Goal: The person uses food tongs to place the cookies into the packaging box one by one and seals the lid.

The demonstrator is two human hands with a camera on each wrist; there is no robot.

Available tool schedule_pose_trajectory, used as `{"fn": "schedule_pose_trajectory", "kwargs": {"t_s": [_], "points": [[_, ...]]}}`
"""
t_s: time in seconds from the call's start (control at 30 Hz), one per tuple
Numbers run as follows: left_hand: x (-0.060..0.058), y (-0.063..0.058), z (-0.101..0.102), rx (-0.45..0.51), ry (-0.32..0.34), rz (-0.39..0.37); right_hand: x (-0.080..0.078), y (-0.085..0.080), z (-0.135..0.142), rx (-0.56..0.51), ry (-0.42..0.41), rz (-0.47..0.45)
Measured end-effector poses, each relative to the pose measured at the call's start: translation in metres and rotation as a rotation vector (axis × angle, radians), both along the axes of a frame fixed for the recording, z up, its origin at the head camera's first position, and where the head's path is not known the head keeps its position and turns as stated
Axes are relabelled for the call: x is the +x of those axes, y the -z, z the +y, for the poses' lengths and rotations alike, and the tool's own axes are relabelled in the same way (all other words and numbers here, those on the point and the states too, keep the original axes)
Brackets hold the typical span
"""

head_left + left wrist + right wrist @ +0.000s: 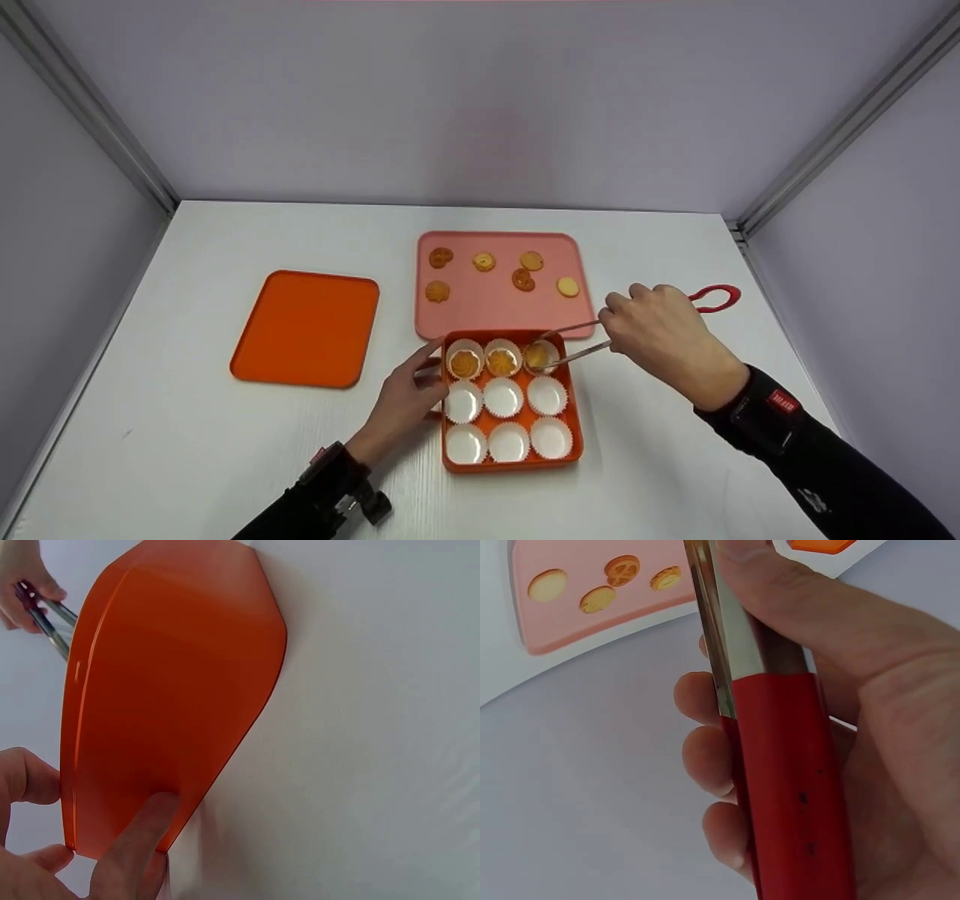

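Note:
My right hand (660, 330) grips metal tongs (581, 354) with red handles (791, 780). The tong tips reach into the back right paper cup, on either side of a cookie (537, 355). That cup belongs to an orange box (513, 466) fitted with three rows of white paper cups. Two more cookies, a left one (464, 364) and a middle one (502, 363), sit in the back row; the middle and front rows of cups hold nothing. With thumb and fingers, my left hand (401, 401) holds the box at its left wall (172, 690), near the back corner.
Behind the box lies a pink tray (476, 311) with several cookies of different shapes, and the box's back rim overlaps its front edge in the head view. A flat orange lid (304, 330) rests farther left. Grey wall panels (480, 105) enclose the white table (187, 450).

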State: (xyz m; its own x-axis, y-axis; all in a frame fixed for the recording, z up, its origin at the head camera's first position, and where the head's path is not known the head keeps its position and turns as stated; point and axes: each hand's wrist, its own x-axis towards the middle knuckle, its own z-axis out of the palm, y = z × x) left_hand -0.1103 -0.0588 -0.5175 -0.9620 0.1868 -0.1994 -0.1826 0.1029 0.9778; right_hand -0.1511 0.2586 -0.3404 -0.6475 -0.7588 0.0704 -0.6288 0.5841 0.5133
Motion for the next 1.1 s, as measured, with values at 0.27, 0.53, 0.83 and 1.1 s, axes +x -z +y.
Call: {"fn": "schedule_pose_trajectory", "kwargs": {"t_s": [0.27,0.53,0.83,1.1], "points": [[0.001,-0.007,0.000,0.009,-0.003,-0.005,0.006,-0.004,0.006,-0.015,-0.008,0.004],[0.003,-0.012,0.000,-0.009,0.007,0.032,0.008,-0.004,0.000,-0.019,-0.008,0.023],[0.002,-0.012,0.000,0.013,0.024,0.006,0.008,0.001,-0.006,0.019,0.016,0.013],[0.001,-0.002,0.001,0.014,0.007,0.010,0.008,0.005,-0.011,0.022,0.012,0.040]]}}
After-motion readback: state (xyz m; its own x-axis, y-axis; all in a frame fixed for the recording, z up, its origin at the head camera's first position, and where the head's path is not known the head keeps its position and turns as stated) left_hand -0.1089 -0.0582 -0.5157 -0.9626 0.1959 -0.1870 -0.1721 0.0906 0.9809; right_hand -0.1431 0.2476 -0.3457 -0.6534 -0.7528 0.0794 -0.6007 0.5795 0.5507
